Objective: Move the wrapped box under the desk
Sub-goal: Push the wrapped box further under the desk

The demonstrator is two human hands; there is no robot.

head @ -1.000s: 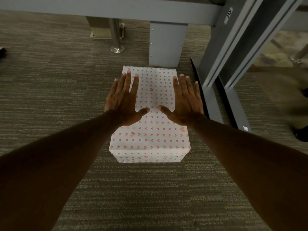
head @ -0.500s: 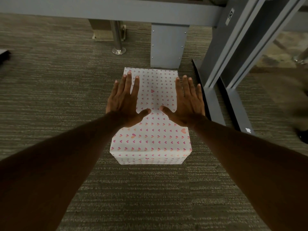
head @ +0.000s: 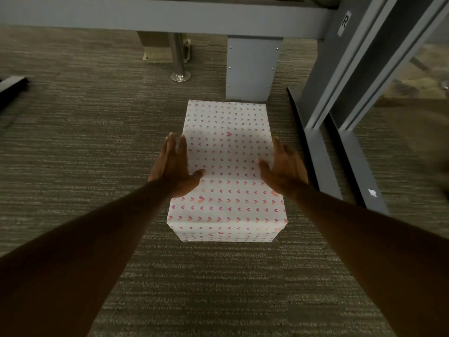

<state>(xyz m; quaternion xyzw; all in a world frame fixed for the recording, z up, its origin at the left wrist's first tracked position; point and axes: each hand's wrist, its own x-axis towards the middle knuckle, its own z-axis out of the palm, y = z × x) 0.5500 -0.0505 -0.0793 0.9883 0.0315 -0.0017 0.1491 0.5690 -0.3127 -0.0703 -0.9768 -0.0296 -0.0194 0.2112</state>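
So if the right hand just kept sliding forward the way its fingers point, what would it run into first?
Probably nothing soon. The right hand lies along the right side of the wrapped box, with carpet ahead. The dark foot of the desk frame runs close beside that path; depth is unclear.

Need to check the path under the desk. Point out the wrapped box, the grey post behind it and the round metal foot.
wrapped box (head: 228, 152), head view, top face.
grey post (head: 251, 69), head view, front panel.
round metal foot (head: 180, 76), head view, base disc.
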